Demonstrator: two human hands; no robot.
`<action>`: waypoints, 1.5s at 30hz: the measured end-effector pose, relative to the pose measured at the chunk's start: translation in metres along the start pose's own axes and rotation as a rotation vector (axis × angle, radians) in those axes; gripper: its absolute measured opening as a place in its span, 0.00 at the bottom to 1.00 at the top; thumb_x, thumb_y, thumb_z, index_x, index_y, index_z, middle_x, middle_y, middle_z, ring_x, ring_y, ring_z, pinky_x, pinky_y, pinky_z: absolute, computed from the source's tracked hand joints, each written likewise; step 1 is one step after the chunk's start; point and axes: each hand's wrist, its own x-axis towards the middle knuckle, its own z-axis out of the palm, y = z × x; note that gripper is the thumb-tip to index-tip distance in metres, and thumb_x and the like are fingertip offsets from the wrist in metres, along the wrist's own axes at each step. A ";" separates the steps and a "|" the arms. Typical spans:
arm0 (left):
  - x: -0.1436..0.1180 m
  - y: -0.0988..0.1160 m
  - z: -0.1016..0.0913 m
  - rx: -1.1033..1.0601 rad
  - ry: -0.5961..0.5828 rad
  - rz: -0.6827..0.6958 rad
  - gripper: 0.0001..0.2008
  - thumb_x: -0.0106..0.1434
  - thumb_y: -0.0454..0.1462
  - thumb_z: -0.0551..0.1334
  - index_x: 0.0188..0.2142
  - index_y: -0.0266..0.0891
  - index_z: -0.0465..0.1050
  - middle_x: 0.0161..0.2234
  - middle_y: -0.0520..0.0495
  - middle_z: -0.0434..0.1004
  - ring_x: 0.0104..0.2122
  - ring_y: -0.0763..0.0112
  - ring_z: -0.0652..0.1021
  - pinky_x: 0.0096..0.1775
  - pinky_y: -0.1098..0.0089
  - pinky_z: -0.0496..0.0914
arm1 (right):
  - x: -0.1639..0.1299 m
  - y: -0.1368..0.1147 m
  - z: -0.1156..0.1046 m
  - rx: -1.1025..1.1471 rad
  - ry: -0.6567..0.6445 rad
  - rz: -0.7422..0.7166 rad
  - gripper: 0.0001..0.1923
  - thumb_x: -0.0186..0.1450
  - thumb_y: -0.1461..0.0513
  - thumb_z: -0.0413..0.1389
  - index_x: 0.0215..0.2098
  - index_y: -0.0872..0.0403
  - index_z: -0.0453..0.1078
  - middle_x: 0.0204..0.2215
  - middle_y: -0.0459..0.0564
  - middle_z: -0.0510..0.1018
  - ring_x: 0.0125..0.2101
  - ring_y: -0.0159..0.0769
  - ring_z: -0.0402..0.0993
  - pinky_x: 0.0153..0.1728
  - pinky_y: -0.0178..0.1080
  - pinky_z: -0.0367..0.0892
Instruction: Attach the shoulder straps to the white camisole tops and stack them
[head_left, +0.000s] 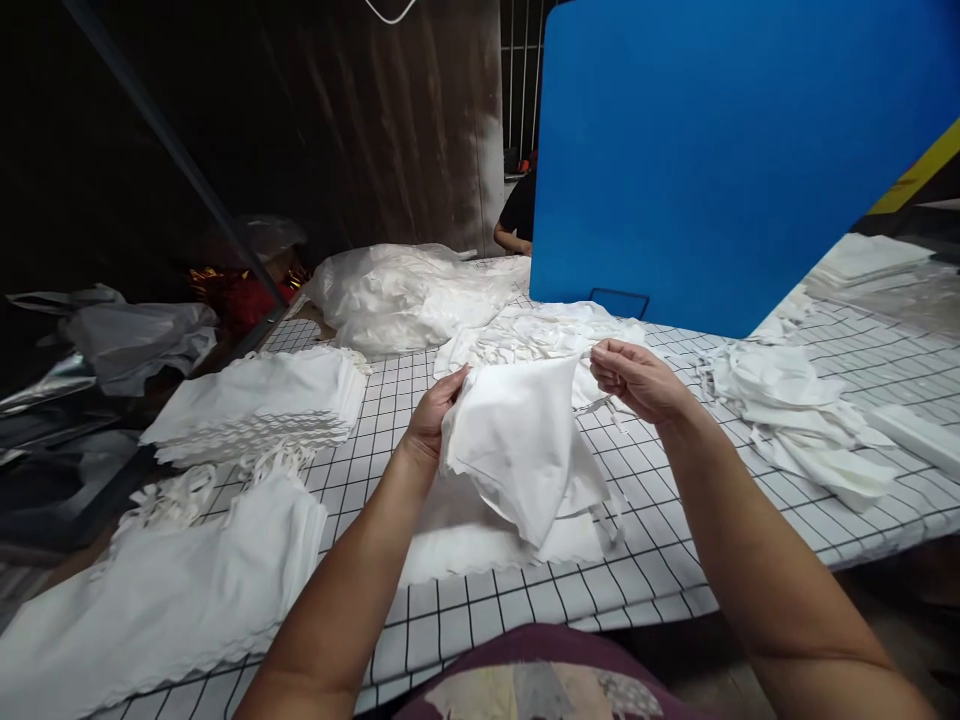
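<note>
In front of me a white cloth bag [517,420] hangs between my two hands, its lower part drooping in folds. My left hand [435,410] grips its left edge, fingers closed and partly behind the fabric. At the upper right corner, my right hand [634,378] pinches the cloth between thumb and fingers. Directly below lies a flat white cloth stack [502,550], partly covered by the hanging bag. Short cords show near its right end.
To the left sit two neat stacks of white bags with looped cords [262,400] [172,580]. A loose white pile [802,410] lies right. Behind are a plastic-wrapped heap [412,290] and a tall blue board [697,160]. Another person's arm [511,238] shows beside the board.
</note>
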 end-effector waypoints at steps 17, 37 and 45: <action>0.004 -0.030 -0.046 0.111 0.109 -0.080 0.19 0.61 0.52 0.64 0.40 0.40 0.74 0.34 0.45 0.82 0.48 0.49 0.79 0.52 0.58 0.72 | 0.026 0.049 0.029 -0.592 0.278 -0.065 0.10 0.63 0.55 0.59 0.33 0.54 0.70 0.37 0.52 0.72 0.37 0.37 0.65 0.36 0.39 0.61; 0.017 -0.043 -0.040 0.265 -0.140 -0.147 0.26 0.46 0.38 0.76 0.45 0.38 0.76 0.36 0.45 0.83 0.38 0.59 0.82 0.42 0.63 0.73 | 0.006 0.037 0.057 0.014 0.013 0.111 0.20 0.57 0.46 0.65 0.26 0.52 0.68 0.21 0.43 0.68 0.20 0.29 0.61 0.20 0.34 0.59; 0.019 -0.038 -0.047 0.518 0.013 -0.053 0.16 0.52 0.41 0.73 0.38 0.38 0.77 0.30 0.47 0.80 0.30 0.72 0.76 0.33 0.71 0.67 | 0.016 -0.008 0.044 0.019 0.186 -0.117 0.18 0.61 0.49 0.64 0.25 0.51 0.66 0.19 0.43 0.62 0.18 0.27 0.57 0.18 0.34 0.59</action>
